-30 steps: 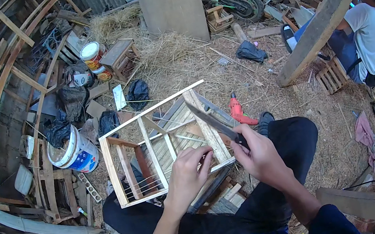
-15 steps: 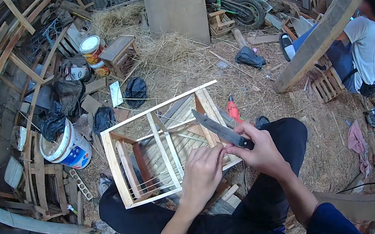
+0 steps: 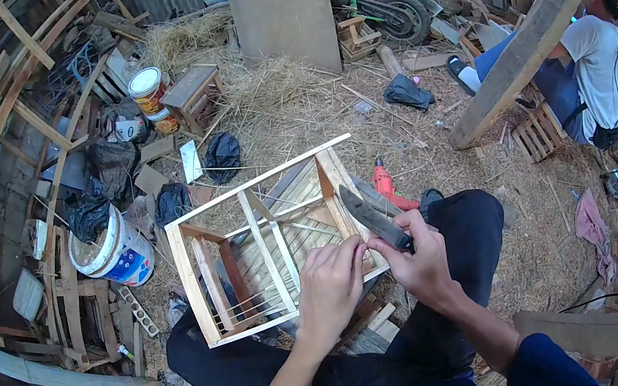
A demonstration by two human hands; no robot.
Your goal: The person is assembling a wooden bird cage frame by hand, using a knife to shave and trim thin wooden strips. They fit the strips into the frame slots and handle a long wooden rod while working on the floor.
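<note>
My right hand (image 3: 416,258) is closed around the dark handle of a large knife (image 3: 368,216), whose broad grey blade points up and to the left. Its thumb and fingertips meet those of my left hand (image 3: 329,288), which is pinched closed. Whatever small thing lies between the fingertips is too small to make out. Beneath both hands, a pale wooden frame (image 3: 258,181) with crossbars and thin rods rests tilted across my lap. A red power drill (image 3: 384,180) lies on the ground just beyond the knife.
Behind a slanted wooden post (image 3: 529,42), another person (image 3: 601,74) sits at the right. A white bucket (image 3: 142,262), paint cans (image 3: 145,83) and a small bench (image 3: 186,91) stand at the left. A motorcycle (image 3: 397,13) is at the back, and straw (image 3: 276,92) covers the ground.
The knife blade has swung, its tip moving right and slightly down, as my right hand turned. My left hand stays pinched near it. The person at the right has shifted their head.
</note>
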